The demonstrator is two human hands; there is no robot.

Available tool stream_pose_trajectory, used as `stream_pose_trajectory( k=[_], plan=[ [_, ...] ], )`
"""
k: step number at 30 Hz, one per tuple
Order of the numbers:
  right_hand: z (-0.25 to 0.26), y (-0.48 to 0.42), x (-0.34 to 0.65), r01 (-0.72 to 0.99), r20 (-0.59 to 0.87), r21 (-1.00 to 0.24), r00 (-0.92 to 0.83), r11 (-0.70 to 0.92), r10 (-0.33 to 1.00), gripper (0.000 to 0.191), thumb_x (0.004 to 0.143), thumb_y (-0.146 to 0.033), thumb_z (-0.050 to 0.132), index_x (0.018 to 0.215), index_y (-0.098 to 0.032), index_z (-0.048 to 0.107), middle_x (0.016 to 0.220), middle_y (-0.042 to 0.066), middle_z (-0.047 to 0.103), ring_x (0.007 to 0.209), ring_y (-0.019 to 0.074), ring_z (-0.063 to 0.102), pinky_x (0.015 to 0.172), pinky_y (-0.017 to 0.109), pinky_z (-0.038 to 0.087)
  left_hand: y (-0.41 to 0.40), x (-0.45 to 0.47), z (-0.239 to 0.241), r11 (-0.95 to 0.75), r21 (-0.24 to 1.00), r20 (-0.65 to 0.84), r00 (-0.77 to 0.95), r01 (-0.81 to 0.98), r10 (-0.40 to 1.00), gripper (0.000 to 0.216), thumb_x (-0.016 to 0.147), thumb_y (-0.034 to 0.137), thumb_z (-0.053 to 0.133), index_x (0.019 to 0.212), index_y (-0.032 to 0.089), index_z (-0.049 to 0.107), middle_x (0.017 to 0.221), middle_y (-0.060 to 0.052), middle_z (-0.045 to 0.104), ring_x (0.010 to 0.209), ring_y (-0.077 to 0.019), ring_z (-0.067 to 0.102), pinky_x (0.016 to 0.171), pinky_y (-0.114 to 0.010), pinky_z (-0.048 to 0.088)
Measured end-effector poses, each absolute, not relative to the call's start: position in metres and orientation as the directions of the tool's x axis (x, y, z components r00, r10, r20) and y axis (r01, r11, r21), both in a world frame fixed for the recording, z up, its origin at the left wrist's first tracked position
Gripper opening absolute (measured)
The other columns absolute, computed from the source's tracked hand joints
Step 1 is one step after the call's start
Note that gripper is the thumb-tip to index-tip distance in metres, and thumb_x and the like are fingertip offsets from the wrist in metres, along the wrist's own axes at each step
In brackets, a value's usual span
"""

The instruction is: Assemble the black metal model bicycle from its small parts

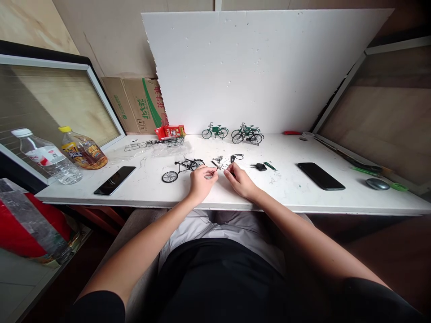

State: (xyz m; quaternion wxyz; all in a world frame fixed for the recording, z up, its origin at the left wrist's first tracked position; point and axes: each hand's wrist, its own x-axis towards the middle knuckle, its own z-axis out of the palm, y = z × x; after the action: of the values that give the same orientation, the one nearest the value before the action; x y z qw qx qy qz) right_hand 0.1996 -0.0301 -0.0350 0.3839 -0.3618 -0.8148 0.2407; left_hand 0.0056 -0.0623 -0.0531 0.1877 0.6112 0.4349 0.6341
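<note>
Both hands meet at the middle of the white worktop (pixel 286 197), over small model-bicycle parts.

The left hand (pixel 201 181) has its grip narrow, fingers curled in; what it pinches is too small to tell. The right hand (pixel 239 179) has its grip pinched on the near end of a thin tool (pixel 217 166), which lies between the two hands. A black model bicycle (pixel 182 168), partly built, stands just left of the left hand. Loose parts (pixel 235 157) lie just behind the fingertips. Green model bicycles (pixel 232 132) stand well behind, by the white board (pixel 262 67).
</note>
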Motion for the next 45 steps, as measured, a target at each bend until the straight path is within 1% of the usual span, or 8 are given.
stream_pose_trajectory(
  k=[7,15,24,31,35,40,42,45],
  plan=[
    [-0.034,-0.028,0.202,0.396,0.462,-0.667,-0.445,0.631,0.767,0.055,0.11,-0.062,0.033,0.084,-0.022,0.061,0.08,0.005,0.066,0.074,0.0212,0.058,0.076,0.034,0.043,-0.06,0.004,-0.057,-0.554,0.778,0.612,-0.154,0.297,0.776,0.014,0.082,0.02,0.08,0.095,0.016,0.083,0.097,-0.008,0.075,0.075,-0.0147,0.075,0.067,-0.024,0.063],
    [-0.038,-0.029,0.2,0.371,0.491,-0.676,-0.417,0.636,0.765,0.034,0.106,-0.057,0.05,0.106,-0.023,0.051,0.097,0.007,0.068,0.076,0.0211,0.059,0.071,0.033,0.044,-0.059,0.003,-0.056,-0.502,0.821,0.557,-0.192,0.273,0.808,0.015,0.083,0.022,0.079,0.095,0.014,0.082,0.099,-0.01,0.075,0.076,-0.0169,0.077,0.06,-0.022,0.06],
    [-0.033,-0.028,0.202,0.378,0.491,-0.689,-0.385,0.619,0.782,0.052,0.111,-0.062,0.029,0.081,-0.025,0.048,0.075,0.003,0.058,0.07,0.021,0.053,0.072,0.037,0.043,-0.065,0.006,-0.05,-0.429,0.895,0.445,-0.167,0.124,0.88,0.028,0.082,0.034,0.084,0.101,0.014,0.078,0.098,-0.012,0.078,0.083,-0.0219,0.079,0.066,-0.028,0.062],
    [-0.026,-0.038,0.196,0.063,0.447,-0.865,-0.358,0.498,0.82,0.05,0.092,-0.06,0.075,0.089,-0.028,0.037,0.104,0.006,0.071,0.09,0.0236,0.067,0.067,0.035,0.053,-0.072,0.007,-0.04,-0.276,0.959,0.267,-0.121,-0.068,0.956,0.075,0.074,0.039,0.093,0.136,0.018,0.057,0.084,-0.005,0.077,0.077,-0.0229,0.078,0.064,-0.031,0.063],
    [-0.022,-0.043,0.19,-0.096,0.4,-0.916,-0.318,0.391,0.86,0.059,0.082,-0.053,0.086,0.085,-0.028,0.033,0.095,0.005,0.075,0.082,0.0236,0.071,0.069,0.038,0.057,-0.076,0.011,-0.034,-0.251,0.964,0.244,-0.087,-0.082,0.966,0.082,0.073,0.044,0.094,0.138,0.018,0.052,0.082,-0.006,0.077,0.08,-0.0253,0.079,0.066,-0.033,0.063],
    [-0.024,-0.041,0.188,-0.209,0.373,-0.921,-0.236,0.328,0.898,0.064,0.075,-0.046,0.094,0.085,-0.027,0.033,0.089,0.005,0.078,0.082,0.0237,0.073,0.072,0.037,0.055,-0.076,-0.007,-0.015,-0.291,0.937,0.294,0.016,0.192,0.956,0.071,0.082,0.05,0.086,0.138,0.018,0.058,0.089,-0.01,0.08,0.076,-0.0254,0.077,0.068,-0.034,0.059],
    [-0.028,-0.036,0.189,-0.222,0.361,-0.922,-0.203,0.317,0.91,0.065,0.073,-0.046,0.094,0.084,-0.027,0.033,0.086,0.004,0.078,0.078,0.0229,0.072,0.069,0.035,0.053,-0.072,-0.029,-0.004,-0.355,0.8,0.411,-0.011,0.483,0.911,0.054,0.087,0.05,0.081,0.13,0.021,0.067,0.099,-0.011,0.081,0.079,-0.0248,0.076,0.075,-0.035,0.057],
    [-0.034,-0.03,0.189,-0.224,0.346,-0.926,-0.178,0.304,0.921,0.066,0.071,-0.046,0.095,0.083,-0.028,0.033,0.083,0.004,0.078,0.072,0.0219,0.069,0.063,0.033,0.049,-0.062,-0.074,0.008,-0.202,0.551,0.542,-0.164,0.81,0.824,0.034,0.095,0.045,0.069,0.117,0.021,0.074,0.099,-0.011,0.08,0.09,-0.0284,0.074,0.084,-0.037,0.052]
  ],
)
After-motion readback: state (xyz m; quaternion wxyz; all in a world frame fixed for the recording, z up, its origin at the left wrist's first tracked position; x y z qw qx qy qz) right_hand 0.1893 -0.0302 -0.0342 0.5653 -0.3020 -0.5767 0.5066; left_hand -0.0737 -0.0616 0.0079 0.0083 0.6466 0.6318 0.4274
